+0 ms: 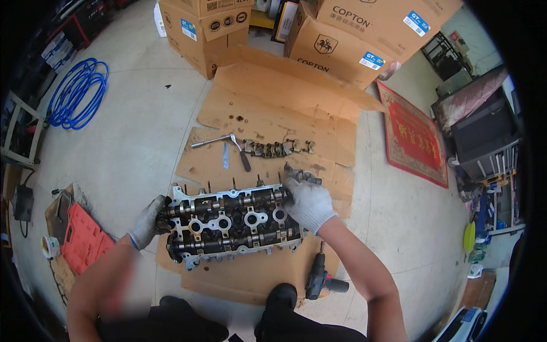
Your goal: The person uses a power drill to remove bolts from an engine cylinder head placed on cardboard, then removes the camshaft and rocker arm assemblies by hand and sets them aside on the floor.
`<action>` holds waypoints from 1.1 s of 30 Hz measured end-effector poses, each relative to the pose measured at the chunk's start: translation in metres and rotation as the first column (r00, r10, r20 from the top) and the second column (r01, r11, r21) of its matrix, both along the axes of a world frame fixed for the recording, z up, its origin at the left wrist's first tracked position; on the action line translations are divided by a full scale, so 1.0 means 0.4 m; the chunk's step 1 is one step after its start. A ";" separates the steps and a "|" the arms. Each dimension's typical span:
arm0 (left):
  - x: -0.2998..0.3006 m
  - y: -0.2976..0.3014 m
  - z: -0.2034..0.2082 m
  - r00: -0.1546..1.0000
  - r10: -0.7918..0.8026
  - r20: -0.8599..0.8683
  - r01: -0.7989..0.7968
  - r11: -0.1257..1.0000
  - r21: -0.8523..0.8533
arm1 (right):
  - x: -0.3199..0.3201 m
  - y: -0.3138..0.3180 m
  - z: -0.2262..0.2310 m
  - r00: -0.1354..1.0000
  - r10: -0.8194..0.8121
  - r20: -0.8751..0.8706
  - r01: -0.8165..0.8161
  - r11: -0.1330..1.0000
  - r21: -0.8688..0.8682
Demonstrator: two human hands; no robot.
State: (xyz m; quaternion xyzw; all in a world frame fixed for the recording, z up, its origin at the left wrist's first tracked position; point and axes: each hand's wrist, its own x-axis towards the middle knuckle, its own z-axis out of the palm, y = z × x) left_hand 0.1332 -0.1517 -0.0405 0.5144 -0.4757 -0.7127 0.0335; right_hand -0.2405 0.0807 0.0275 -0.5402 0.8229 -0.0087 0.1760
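A metal engine cylinder head (244,249) lies on the flat cardboard (256,279) before me, with two camshafts along it. My left hand (147,222), in a grey-white work glove, is closed round the dark gear end of the far camshaft (231,202). At that shaft's right end is my gloved right hand (309,201), its fingers curled in and partly hidden. The near camshaft (233,244) lies along the head's front side. Beyond the head lie a row of camshaft bearing caps (268,149), a ratchet wrench (238,147) and a small pale blue strip (225,155).
A cordless drill (319,279) lies near my right foot. Cardboard boxes (336,48) stand at the back. A red-framed panel (411,134) is at right; a coiled blue hose (78,94) and a red plastic case (82,239) are at left.
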 end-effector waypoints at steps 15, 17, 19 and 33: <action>0.172 -0.075 0.394 0.942 0.199 -0.270 -0.293 0.879 -0.377 | 0.157 0.018 0.275 0.969 -0.074 0.236 0.210 0.750 -0.627; 0.210 -0.042 0.444 0.928 0.162 -0.335 -0.327 0.785 -0.526 | 0.180 0.040 0.328 0.818 -0.223 0.530 0.525 0.664 -0.532; 0.221 0.017 0.500 0.938 0.087 -0.336 -0.278 0.769 -0.576 | 0.154 0.087 0.319 0.814 -0.202 0.544 0.459 0.798 -0.390; 0.273 0.321 0.647 0.871 0.369 -0.325 -0.487 0.739 -0.466 | 0.283 0.263 0.221 0.644 -0.205 0.737 0.262 0.964 0.040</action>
